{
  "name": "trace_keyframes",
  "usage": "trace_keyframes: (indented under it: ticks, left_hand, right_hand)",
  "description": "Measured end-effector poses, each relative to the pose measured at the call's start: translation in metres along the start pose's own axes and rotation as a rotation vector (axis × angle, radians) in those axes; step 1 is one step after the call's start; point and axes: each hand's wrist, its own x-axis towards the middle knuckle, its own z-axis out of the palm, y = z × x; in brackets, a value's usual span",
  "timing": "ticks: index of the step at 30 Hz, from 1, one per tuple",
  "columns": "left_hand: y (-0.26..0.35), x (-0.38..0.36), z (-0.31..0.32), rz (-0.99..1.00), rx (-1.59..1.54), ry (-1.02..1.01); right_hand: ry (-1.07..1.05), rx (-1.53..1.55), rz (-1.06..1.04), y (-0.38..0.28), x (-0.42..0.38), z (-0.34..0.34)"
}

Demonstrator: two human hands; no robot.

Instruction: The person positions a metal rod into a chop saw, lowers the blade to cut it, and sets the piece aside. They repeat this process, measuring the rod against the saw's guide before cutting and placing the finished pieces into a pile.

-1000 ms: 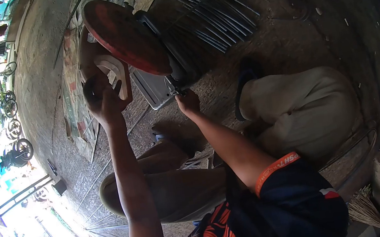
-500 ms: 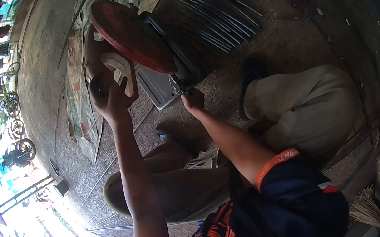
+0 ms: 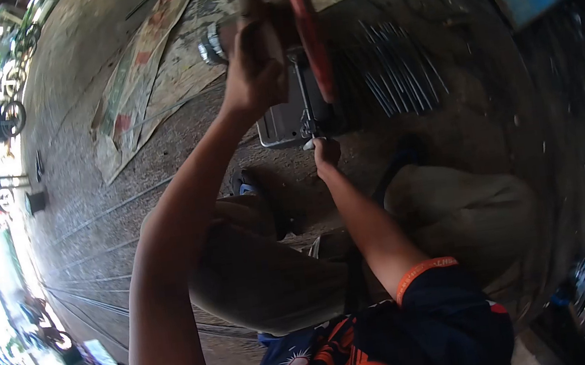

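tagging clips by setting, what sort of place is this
Probably an open-fronted roadside workshop. Metal rods lie in a row on the rough concrete floor, bikes stand outside in daylight, and the left hand reaches up beside a red disc.

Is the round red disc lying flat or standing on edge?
On edge: the round red disc shows only its thin rim, upright beside the left hand.

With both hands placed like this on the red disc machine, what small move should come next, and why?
Probably keep the left hand steady on the red disc and make a small turn with the right hand at the metal part below, because the disc stands edge-on and the right fingers already pinch there.
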Motion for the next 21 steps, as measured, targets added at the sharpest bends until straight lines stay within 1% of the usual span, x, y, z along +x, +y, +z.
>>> trace_keyframes:
  ticks: [1, 2, 3, 4, 5, 7, 9, 10, 11, 12, 13, 14, 15, 16, 17, 18, 19, 21]
  left_hand:
    - [0.013, -0.001, 0.003, -0.089, -0.193, 0.073]
    - [0.021, -0.001, 0.005, -0.173, -0.391, 0.148]
    - [0.022, 0.002, 0.005, -0.172, -0.4, 0.19]
    - [0.018, 0.009, 0.003, -0.328, -0.491, 0.187]
    - [0.015, 0.016, 0.001, -0.481, -0.586, 0.183]
    - [0.013, 0.029, -0.004, -0.516, -0.46, 0.171]
    - [0.038, 0.034, -0.016, -0.507, -0.52, 0.2]
    - [0.042, 0.038, -0.019, -0.603, -0.496, 0.178]
    - [0.042, 0.041, -0.018, -0.703, -0.473, 0.151]
    - [0.037, 0.046, -0.016, -0.71, -0.479, 0.169]
    - [0.031, 0.053, -0.013, -0.709, -0.487, 0.218]
    - [0.025, 0.055, -0.009, -0.711, -0.494, 0.262]
    - [0.027, 0.056, -0.011, -0.722, -0.497, 0.269]
    - [0.035, 0.06, -0.017, -0.765, -0.526, 0.281]
    - [0.04, 0.063, -0.018, -0.806, -0.555, 0.291]
    - [0.029, 0.071, -0.018, -0.815, -0.562, 0.258]
    - [0.032, 0.073, -0.019, -0.816, -0.562, 0.258]
    - [0.037, 0.082, -0.022, -0.783, -0.463, 0.293]
  right_hand:
    - [-0.018, -0.025, -0.026, 0.012, 0.009, 0.003]
    - [-0.061, 0.053, 0.038, 0.028, 0.023, 0.005]
    - [-0.104, 0.125, 0.108, 0.036, 0.03, 0.004]
    - [-0.177, 0.21, 0.231, 0.025, 0.023, -0.004]
    - [-0.193, 0.173, 0.219, 0.028, 0.029, -0.011]
    - [-0.205, -0.03, -0.241, 0.027, 0.05, -0.031]
    - [-0.359, -0.248, -0.257, -0.021, 0.077, -0.073]
    - [0.007, -0.019, -0.183, -0.087, 0.029, -0.07]
    - [0.211, -0.006, -0.261, -0.1, 0.062, -0.076]
    - [0.283, 0.1, -0.417, -0.136, 0.055, -0.082]
    - [0.121, 0.205, -0.572, -0.169, 0.054, -0.083]
    - [-0.016, 0.361, -0.581, -0.204, 0.043, -0.074]
    - [-0.192, 0.166, -0.736, -0.249, 0.006, -0.062]
    - [-0.37, -0.029, -0.885, -0.28, -0.02, -0.046]
    - [-0.313, -0.172, -1.01, -0.289, -0.006, -0.029]
    - [-0.251, -0.315, -1.133, -0.298, 0.007, -0.013]
    - [-0.252, -0.315, -1.132, -0.303, 0.01, -0.005]
    - [0.023, -0.349, -1.306, -0.314, 0.015, 0.005]
